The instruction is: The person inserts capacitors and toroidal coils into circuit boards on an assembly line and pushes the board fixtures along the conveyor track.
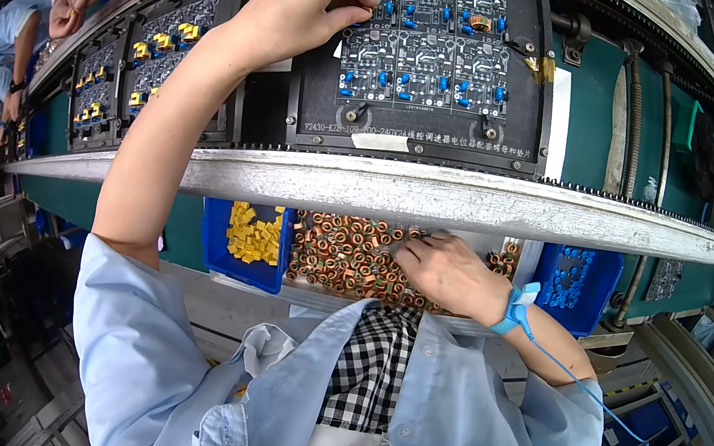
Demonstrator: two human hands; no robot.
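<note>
Pinching its fingertips narrow, the left hand (301,7) presses on the board panel (428,42) beyond the rail (434,200). Below that rail, yellow parts (252,235) fill a blue bin (215,248); beside it the right hand (451,274) rests, fingers curled, among copper coils (343,253).

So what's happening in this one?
A person stands at a conveyor line fitting small parts onto circuit boards. The left hand presses fingertips on the grid of boards in a black carrier tray. The right hand, with a blue wrist strap, digs in a bin of copper coils. A blue bin of yellow parts sits beside it. Other workers' hands show farther along.
</note>
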